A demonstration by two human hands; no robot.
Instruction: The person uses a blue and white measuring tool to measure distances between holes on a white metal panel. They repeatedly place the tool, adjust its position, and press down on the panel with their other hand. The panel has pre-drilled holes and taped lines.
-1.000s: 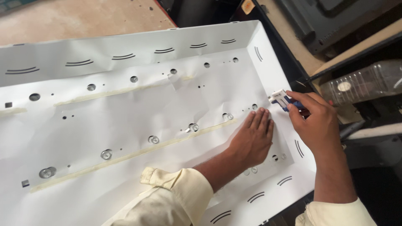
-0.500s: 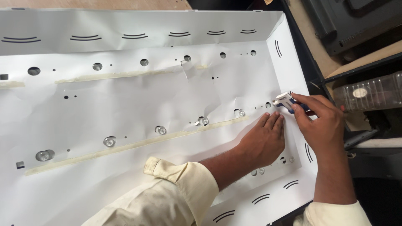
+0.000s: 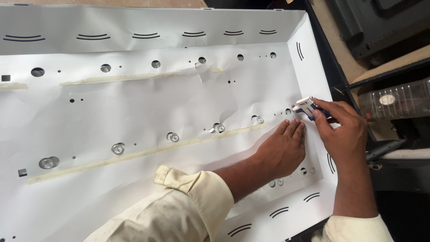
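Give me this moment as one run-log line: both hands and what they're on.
left hand: flat on white reflector sheet | right hand: grips small white-and-blue tool, tip at sheet near right edge

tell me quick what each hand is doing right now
Left hand: open, flat on the white sheet.
Right hand: closed on a small white and blue tool.

Your left hand [image 3: 282,150] lies flat on the sheet [image 3: 148,112], just right of the lens strip [image 3: 148,150]; your right hand [image 3: 342,130], beside it, holds a connector [image 3: 304,106] at the sheet's right edge; a bottle [image 3: 396,99] lies farther right
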